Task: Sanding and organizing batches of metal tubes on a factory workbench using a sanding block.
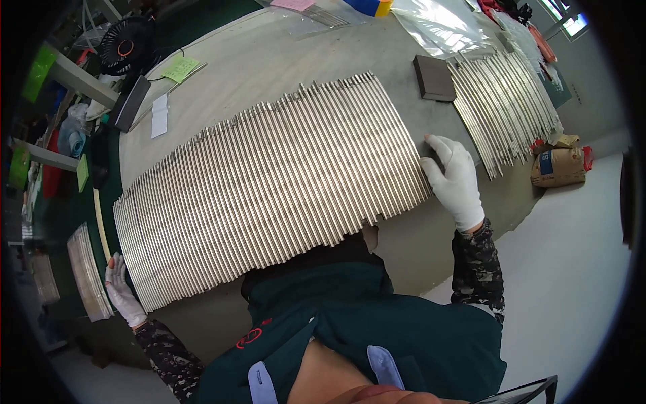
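Note:
A wide row of thin silvery metal rods (269, 178) lies side by side on the grey table, their ends slightly uneven. At the row's left end is my left hand (125, 291) in a white glove with bare fingertips, fingers stretched out along the outermost rod. My right hand (457, 178), gloved the same way, is by the right end; its thumb and forefinger are apart, the thumb at the last rods. Neither hand has its fingers wrapped round anything. Right of that hand lies a second, looser batch of rods (508, 108), with a dark brown block (434, 78) beside it.
A black fan (126, 46) stands at the far left, near a green note (180, 68) and a white paper slip (159, 116). Clear plastic bags (441, 27) lie at the back. More wrapped rods (89, 273) are at left; a brown sack (560, 167) sits at right.

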Demonstrator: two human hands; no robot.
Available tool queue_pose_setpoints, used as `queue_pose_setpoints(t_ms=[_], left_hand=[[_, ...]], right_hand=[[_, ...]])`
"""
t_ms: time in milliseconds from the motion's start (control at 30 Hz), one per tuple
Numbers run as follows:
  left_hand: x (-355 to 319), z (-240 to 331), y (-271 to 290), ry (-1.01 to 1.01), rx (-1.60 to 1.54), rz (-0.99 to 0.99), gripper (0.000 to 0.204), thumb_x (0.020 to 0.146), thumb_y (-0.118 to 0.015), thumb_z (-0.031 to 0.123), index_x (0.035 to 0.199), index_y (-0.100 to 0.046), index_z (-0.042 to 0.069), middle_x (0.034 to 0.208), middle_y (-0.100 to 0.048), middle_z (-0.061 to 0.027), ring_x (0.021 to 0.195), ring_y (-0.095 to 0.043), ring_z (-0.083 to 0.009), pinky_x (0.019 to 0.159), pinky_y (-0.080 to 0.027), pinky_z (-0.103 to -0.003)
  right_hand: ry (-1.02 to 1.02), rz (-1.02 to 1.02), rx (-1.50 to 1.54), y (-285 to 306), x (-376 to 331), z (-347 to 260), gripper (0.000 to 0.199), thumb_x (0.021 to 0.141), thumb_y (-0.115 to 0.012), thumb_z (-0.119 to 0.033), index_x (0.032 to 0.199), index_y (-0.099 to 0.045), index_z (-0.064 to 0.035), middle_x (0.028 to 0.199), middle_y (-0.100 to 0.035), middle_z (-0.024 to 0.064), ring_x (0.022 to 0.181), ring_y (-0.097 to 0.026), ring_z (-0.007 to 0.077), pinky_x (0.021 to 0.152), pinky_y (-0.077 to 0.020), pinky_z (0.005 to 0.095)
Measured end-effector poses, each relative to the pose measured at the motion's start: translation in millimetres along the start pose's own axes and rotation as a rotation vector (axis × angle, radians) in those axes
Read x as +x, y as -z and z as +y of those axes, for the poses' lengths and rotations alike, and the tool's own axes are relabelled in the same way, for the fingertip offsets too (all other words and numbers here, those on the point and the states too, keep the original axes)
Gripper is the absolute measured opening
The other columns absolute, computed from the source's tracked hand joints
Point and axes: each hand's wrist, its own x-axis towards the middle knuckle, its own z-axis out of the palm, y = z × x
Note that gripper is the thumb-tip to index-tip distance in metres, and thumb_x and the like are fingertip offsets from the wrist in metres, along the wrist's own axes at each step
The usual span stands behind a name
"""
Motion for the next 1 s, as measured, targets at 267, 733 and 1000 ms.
queue_pose_setpoints(t_ms=[267, 733, 1000], left_hand=[[4.4, -3.1, 4.3, 0.013, 0.056, -0.007, 0.070, 0.108, -0.027, 0.055, 0.143, -0.048, -0.002, 0.148, -0.050, -0.0242, 0.138, -0.048, -0.0357, 0.119, -0.031, -0.047], [7.6, 0.5, -0.1, 0.016, 0.058, 0.012, 0.069, 0.107, -0.031, 0.054, 0.143, -0.048, -0.003, 0.147, -0.050, -0.0252, 0.138, -0.047, -0.0364, 0.120, -0.031, -0.048], [8.4, -0.9, 1.1, 0.001, 0.065, 0.004, 0.069, 0.108, -0.030, 0.053, 0.142, -0.048, -0.004, 0.147, -0.050, -0.0255, 0.138, -0.047, -0.0368, 0.119, -0.031, -0.048]], right_hand=[[-0.193, -0.071, 0.156, 5.6, -19.9, 9.6, 0.012, 0.077, -0.068, -0.003, 0.089, -0.069, -0.0037, 0.090, -0.068, 0.0109, 0.087, -0.063, 0.0316, 0.078, -0.0510, 0.0419], [-0.092, -0.081, 0.037, 7.9, -20.8, 3.2, 0.020, 0.073, -0.069, -0.008, 0.093, -0.073, -0.0060, 0.103, -0.066, 0.0136, 0.097, -0.061, 0.0341, 0.086, -0.0500, 0.0442], [-0.136, -0.113, -0.075, 4.9, -21.1, -4.7, 0.030, 0.071, -0.070, -0.012, 0.101, -0.070, -0.0049, 0.113, -0.065, 0.0156, 0.105, -0.061, 0.0352, 0.090, -0.0498, 0.0448]])
